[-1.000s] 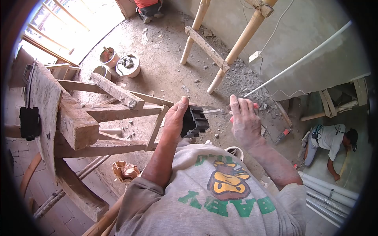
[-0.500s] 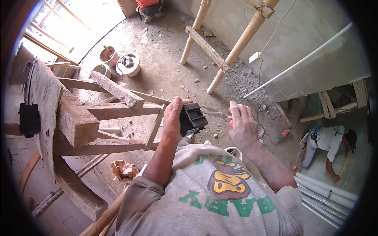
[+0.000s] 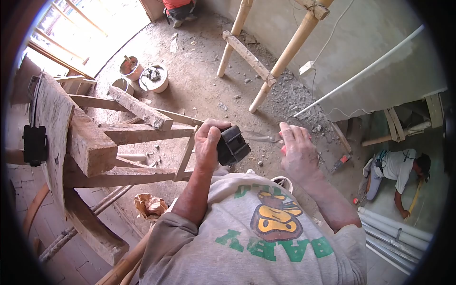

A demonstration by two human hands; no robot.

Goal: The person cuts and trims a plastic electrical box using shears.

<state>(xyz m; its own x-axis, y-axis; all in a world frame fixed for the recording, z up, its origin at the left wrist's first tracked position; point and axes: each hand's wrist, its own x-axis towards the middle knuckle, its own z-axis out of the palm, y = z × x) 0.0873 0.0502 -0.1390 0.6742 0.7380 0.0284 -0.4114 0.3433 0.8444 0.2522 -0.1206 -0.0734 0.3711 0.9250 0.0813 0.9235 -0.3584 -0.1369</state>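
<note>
My left hand (image 3: 209, 141) is closed around a black plastic electrical box (image 3: 233, 146), its ribbed outer side facing up and to the right. To its right, my right hand (image 3: 299, 148) grips red-handled pliers (image 3: 267, 138). Their metal jaws point left toward the box and are blurred. Whether the tips touch the box, I cannot tell. Both hands are held in front of my grey shirt, above the dusty floor.
A rough wooden trestle (image 3: 97, 147) stands close on my left. Buckets (image 3: 155, 85), one with grey mortar, sit beyond it. Bamboo poles (image 3: 285, 52) rise ahead. On the right, a crouching person (image 3: 396, 173) reaches to the floor near white pipes (image 3: 394, 225).
My left hand has turned the electrical box, so its ribbed face shows differently. My right hand with the pliers has shifted slightly right.
</note>
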